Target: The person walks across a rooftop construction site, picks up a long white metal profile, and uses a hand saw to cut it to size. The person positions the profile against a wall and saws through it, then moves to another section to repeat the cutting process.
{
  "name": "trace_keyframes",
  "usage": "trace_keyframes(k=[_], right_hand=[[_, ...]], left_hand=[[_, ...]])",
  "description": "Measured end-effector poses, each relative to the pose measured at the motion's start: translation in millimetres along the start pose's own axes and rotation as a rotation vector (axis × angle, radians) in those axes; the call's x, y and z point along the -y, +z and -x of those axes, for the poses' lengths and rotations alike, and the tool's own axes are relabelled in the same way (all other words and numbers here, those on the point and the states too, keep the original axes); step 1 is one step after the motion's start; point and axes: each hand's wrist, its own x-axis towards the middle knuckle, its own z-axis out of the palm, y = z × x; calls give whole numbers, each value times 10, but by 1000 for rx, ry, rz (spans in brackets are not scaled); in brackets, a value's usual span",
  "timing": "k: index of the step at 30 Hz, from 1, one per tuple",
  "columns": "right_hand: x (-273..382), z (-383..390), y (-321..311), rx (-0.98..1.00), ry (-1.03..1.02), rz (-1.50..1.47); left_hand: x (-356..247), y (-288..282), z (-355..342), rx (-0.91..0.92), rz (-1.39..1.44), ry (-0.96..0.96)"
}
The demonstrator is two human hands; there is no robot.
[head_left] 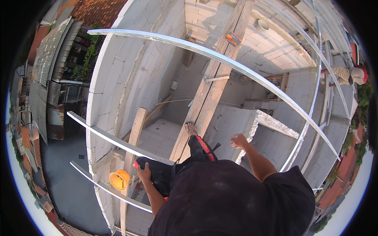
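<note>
My left hand point(144, 171) rests on my bent left knee, on black trousers with a red patch; its thumb stands apart from the fingers. My right hand point(238, 141) is in the air right of my other leg, its fingers curled in; whatever they may hold is hidden. My bare foot point(191, 128) stands on a pair of long wooden planks point(206, 101) that span the room below. Past the foot, a long silvery metal channel point(185, 44) crosses over the planks. Another metal channel point(114, 139) ends close to my left knee.
An orange bucket point(119, 180) hangs or stands by an upright timber point(134, 137) at left. An orange-and-dark tool point(233, 39) lies on the planks. Pale block walls point(106, 86) drop to a floor below. At far right is another person point(346, 74) beside more metal channels point(315, 47).
</note>
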Motion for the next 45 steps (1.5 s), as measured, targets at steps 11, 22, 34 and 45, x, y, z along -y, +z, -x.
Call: trace_keyframes(k=[11, 22, 34, 45], right_hand=[[-259, 255, -457, -206, -206, -258], [-2032, -708, -206, -455, -402, -447], [1592, 259, -1313, -327, -278, -613], [2126, -128, -1847, -394, -243, -608]], left_hand=[[-1631, 200, -456, 316, 529, 256], [-2248, 2052, -848, 843, 137, 128], [-2870, 1905, -897, 634, 297, -227], [-5813, 1803, -926, 488, 398, 96]])
